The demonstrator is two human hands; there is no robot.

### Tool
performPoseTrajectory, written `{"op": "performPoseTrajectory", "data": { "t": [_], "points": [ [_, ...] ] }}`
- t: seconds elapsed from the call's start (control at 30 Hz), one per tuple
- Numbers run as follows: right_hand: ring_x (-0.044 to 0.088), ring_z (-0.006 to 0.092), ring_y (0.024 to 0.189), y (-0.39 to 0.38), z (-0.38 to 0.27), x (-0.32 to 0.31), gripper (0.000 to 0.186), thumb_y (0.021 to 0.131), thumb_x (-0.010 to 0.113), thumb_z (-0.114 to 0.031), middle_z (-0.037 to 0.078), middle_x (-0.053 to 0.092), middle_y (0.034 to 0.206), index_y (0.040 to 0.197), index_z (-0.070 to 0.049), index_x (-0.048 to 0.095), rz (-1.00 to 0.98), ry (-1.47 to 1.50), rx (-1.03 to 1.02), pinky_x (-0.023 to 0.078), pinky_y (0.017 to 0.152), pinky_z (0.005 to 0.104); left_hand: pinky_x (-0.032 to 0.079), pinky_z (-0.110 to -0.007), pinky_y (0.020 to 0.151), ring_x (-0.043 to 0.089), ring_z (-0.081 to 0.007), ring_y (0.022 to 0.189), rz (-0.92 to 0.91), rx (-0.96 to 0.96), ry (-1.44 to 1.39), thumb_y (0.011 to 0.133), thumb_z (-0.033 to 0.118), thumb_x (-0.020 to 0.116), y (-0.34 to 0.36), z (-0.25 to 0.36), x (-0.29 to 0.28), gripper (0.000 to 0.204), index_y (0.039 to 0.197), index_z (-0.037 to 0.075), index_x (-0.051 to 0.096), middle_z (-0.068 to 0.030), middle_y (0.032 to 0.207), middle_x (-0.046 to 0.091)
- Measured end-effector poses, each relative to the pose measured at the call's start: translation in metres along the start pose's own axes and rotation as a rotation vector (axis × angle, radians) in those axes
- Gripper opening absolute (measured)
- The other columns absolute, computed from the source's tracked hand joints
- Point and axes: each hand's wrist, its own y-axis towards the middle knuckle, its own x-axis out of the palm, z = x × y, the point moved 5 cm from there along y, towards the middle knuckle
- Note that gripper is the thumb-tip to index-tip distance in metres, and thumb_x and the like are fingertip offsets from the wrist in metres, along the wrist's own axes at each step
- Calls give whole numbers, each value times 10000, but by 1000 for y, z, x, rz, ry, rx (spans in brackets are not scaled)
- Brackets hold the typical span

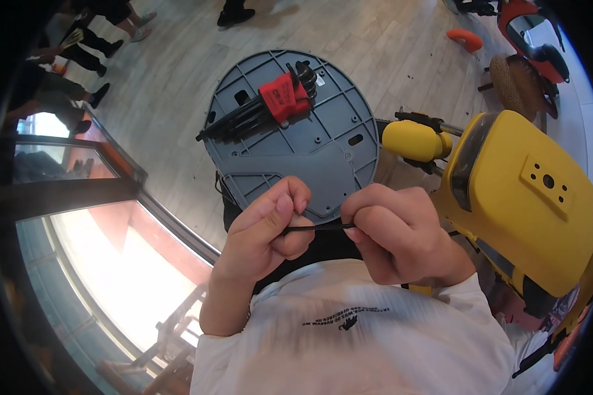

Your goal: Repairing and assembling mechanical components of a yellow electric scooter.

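Both hands pinch one thin black key (317, 228) just below the grey plate (290, 138) — left hand (270, 227) closed on one end, right hand (392, 234) on the other; a loose pinch could drop it to the floor.

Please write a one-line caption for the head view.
Both hands, left hand and right hand, pinch a thin black hex key above a grey round plate.

Pale wood-plank floor (389, 46), sunlit glass railing (112, 263) at the left.
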Motion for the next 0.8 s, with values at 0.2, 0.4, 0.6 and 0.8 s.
{"op": "performPoseTrajectory", "data": {
  "t": [0.2, 0.4, 0.6, 0.8],
  "points": [
    [516, 209, 497, -10, -3, 7, 210, 762, 726, 29, 54, 609, 891, 844, -38, 544, 48, 1, -11, 402, 412, 313, 190, -218, 524, 237, -34, 593, 163, 76, 26, 1152, 427, 341, 2, -3, 0, 351, 1088, 85, 392, 56, 693, 322],
    [566, 232, 540, 3, 5, 2, 164, 825, 739, -8, 57, 614, 855, 892, -40, 592, 56, -22, 110, 439, 448, 325, 200, -205, 536, 256, -37, 611, 109, 60, 49, 1139, 418, 383, 7, 3, -10, 338, 1081, 84, 389, 39, 718, 355],
    [611, 284, 586, 4, 11, -5, 121, 879, 741, -50, 83, 614, 777, 923, -49, 628, 37, 71, 249, 485, 517, 350, 235, -222, 563, 299, -69, 630, 55, 48, 6, 921, 159, 500, 2, 9, -6, 218, 1096, 86, 390, 6, 769, 411],
    [589, 262, 562, -4, 27, -5, 92, 902, 726, -49, 107, 614, 742, 936, -34, 643, -7, 235, 442, 462, 523, 338, 275, -264, 605, 354, -109, 689, 210, -135, 274, 839, 146, 573, 4, 7, -7, 280, 1052, 78, 405, -24, 823, 425]
  ]
}}
